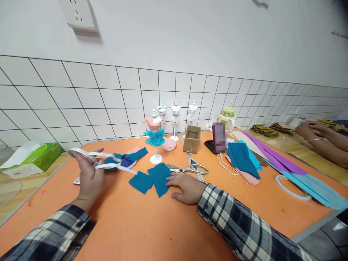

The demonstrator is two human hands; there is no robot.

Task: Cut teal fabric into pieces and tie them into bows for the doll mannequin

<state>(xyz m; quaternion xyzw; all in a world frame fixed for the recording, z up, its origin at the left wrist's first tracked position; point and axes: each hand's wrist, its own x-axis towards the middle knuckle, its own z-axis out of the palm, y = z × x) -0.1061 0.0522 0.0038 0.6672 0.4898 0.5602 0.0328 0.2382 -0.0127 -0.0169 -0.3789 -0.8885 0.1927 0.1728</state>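
Observation:
My left hand (89,173) is raised over the left of the orange table, its fingers closed on a looped white tape (107,166). One end of the tape trails down toward a small teal piece (141,182). Flat on the table lies my right hand (188,186), with its fingertips at the edge of a larger teal piece (160,177); whether these are cloth or crepe paper I cannot tell. Metal scissors (187,169) lie just beyond that hand. Behind the pieces stands a small dress form (154,136) in pink and a turquoise ruffle.
More small dress forms (175,114) stand along the wall, near a pink bowl (169,144) and a cardboard box (191,139). To the right are a phone (219,137), a bottle (227,117) and coloured strips (272,152). Another person's hands (312,130) are at the far right.

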